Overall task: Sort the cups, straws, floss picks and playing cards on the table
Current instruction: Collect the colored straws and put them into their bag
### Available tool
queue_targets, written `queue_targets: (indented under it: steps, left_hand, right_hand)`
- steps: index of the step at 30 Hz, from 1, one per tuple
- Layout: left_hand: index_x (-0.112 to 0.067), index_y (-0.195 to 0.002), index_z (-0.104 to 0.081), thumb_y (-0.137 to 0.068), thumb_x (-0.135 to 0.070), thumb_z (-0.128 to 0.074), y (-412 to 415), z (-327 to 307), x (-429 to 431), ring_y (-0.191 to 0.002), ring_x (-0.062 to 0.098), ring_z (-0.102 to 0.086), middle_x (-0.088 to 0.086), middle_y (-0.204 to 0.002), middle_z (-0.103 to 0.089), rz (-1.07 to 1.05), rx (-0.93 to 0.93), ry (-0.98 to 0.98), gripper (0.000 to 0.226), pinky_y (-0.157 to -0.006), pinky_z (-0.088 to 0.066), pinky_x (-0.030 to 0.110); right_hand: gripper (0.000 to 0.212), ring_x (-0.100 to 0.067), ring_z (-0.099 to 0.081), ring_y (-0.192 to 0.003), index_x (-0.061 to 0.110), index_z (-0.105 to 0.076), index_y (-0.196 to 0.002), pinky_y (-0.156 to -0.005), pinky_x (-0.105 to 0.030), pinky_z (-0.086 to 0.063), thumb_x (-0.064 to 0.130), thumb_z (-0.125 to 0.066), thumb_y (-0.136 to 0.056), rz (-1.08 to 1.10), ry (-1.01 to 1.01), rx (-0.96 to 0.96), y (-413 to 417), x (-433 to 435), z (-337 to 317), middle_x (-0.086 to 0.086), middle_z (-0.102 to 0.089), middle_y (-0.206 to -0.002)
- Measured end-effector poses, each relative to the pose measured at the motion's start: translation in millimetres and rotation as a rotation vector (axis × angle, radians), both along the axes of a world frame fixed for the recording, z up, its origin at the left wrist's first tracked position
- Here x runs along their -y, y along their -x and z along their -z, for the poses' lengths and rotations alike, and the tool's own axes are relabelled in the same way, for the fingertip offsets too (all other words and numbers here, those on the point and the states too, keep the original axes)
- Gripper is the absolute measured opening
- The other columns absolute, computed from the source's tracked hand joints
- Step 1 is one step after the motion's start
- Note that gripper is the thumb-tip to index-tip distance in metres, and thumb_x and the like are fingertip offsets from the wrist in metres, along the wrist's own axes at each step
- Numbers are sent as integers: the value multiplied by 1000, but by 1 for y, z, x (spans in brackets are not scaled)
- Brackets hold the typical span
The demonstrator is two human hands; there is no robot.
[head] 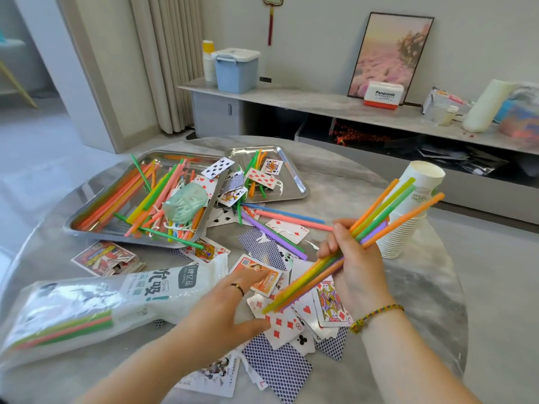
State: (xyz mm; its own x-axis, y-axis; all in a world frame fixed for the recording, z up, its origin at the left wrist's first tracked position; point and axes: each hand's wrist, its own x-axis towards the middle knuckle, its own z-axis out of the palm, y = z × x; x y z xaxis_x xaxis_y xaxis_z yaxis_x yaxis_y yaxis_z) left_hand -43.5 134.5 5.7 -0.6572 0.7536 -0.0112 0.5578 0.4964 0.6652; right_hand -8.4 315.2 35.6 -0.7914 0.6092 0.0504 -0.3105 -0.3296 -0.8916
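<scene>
Table: round grey stone-look top (408,287), strewn with mixed items; long sideboard (320,102) with a framed picture along the back wall.
Right hand: (353,258) fingers curled round a bundle of straws (388,211) near its mid-length, held above the table, ends fanning up to the right and down to the left.
Left hand: (230,304) fingers straight and spread, holding nothing, low over the playing cards (280,330); contact with the orange-printed card under the fingertips not certain.
Straw handling: judged light, hollow and smooth; likely to slide against one another and fan out under a loose grip, and to crush under a hard one; best taken round the middle with the ends squared.
Other straws: many in the large tray (73,225), a few in the small tray (300,182), loose straws (285,218) on the table between trays and hands, a few inside the printed plastic bag (87,310) at left.
Card handling: thin, slick, lying flat; probably easier lifted by a corner or slid into a pile.
Cups: white paper cup stack (420,176) at the right, just behind the bundle's upper ends.
Floss picks: (159,212) white, tangled among the straws in the large tray beside a mint-green container (183,202); small, easy to snag.
In the way: cup stack close to the raised straw tips, likely to be knocked; cards overlapping the loose straws; card box (105,258) beside the bag.
</scene>
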Motion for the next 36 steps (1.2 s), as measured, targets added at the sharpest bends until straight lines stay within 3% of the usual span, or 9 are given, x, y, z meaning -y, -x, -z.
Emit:
queue_targets:
  steps: [2,5,8,17,21,26,30,33,36]
  left_hand:
    - [-60,-113,1,-49,-78,-44,9,-9,20,-126,-10,-15,-39,-124,-11,-5,-110,120,80,-102,-10,6]
    - [-54,-121,16,-36,-85,-52,28,-15,43,-135,0,-6,-26,-142,-4,-40,-213,349,114,-111,-5,19]
    - [-41,-137,18,-53,-71,-66,44,-13,53,-142,12,-3,-12,-153,6,-86,-270,548,123,-114,-3,27]
    - [-30,-145,7,-64,-60,-69,57,1,33,-135,16,-29,-4,-149,-27,-28,-247,713,115,-110,-18,26]
    - [-33,-145,-2,-67,-57,-67,55,-2,30,-132,13,-34,-8,-147,-32,-66,-313,620,104,-107,-23,23]
    - [-41,-137,-24,-62,-53,-74,52,-18,44,-114,11,-47,-9,-126,-52,-197,-275,282,91,-90,-35,20]
    - [-60,-109,-30,-51,-46,-82,43,-34,52,-101,9,-52,-15,-107,-58,-210,-199,32,79,-79,-38,20]
    - [-71,-94,-40,-32,-59,-71,33,-43,53,-96,-3,-56,-32,-98,-58,-212,-130,-115,71,-80,-39,12]
    - [-75,-93,-42,-26,-60,-67,26,-45,53,-91,-26,-48,-50,-94,-51,-237,-102,-210,73,-74,-32,-6]
  right_hand:
    - [25,-7,-44,-37,11,-45,-71,-42,-17,-42,-1,-41,-92,21,30,-15,-1,1,0,5,-41,-40]
    - [27,-7,-45,-39,12,-45,-68,-45,-19,-43,1,-42,-92,11,7,2,-1,6,3,5,-42,-40]
    - [27,-7,-46,-40,12,-45,-68,-49,-23,-44,3,-42,-93,6,12,10,-1,10,5,7,-42,-40]
    - [27,-8,-46,-41,12,-46,-68,-60,-30,-41,2,-41,-93,15,114,-24,-3,11,3,6,-42,-43]
    - [27,-8,-46,-40,12,-45,-68,-59,-27,-43,3,-41,-93,34,160,-38,-2,11,-2,6,-41,-42]
    - [28,-7,-47,-39,15,-45,-67,-51,-19,-47,5,-41,-93,80,203,-119,-7,12,-23,7,-41,-41]
    - [27,-7,-47,-39,16,-44,-67,-50,-14,-47,8,-42,-94,95,269,-258,-14,17,-54,7,-41,-41]
    - [25,-7,-45,-37,15,-42,-69,-50,-14,-47,9,-43,-94,79,389,-315,-15,21,-65,7,-41,-40]
    - [23,-7,-43,-36,15,-42,-71,-49,-13,-46,9,-44,-94,80,481,-321,-14,20,-64,7,-40,-40]
